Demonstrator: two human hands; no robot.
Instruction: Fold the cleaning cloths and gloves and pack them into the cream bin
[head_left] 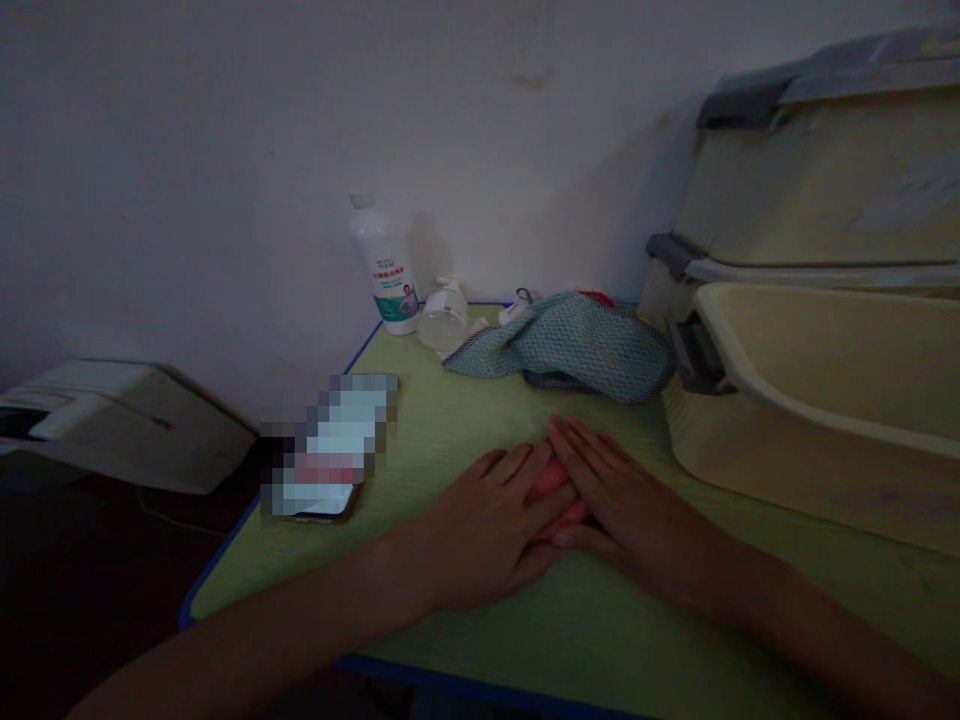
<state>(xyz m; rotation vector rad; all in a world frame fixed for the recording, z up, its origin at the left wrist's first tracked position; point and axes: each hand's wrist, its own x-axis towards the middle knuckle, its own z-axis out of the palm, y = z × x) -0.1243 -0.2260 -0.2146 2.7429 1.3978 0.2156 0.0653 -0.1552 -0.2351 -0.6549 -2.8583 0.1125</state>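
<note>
Low over the middle of the table, my left hand [491, 525] and my right hand [637, 505] meet with their fingertips overlapping. Both lie palm down and are closed over a small pinkish-red thing [551, 477]. Only bits of it show between the fingers, so its kind is hidden. Just beyond the fingertips a grey-blue woven cloth [585, 345] lies crumpled. To the left of my left hand rests a phone [337, 445] with a lit, blurred screen.
The green table [420, 440] has a blue edge. Against the wall stand a white bottle [386, 270] with a green label and a clear pump container [444, 318]. Cream storage bins [697, 440] are stacked on the right. A white boxy object [142, 420] is off the table's left side.
</note>
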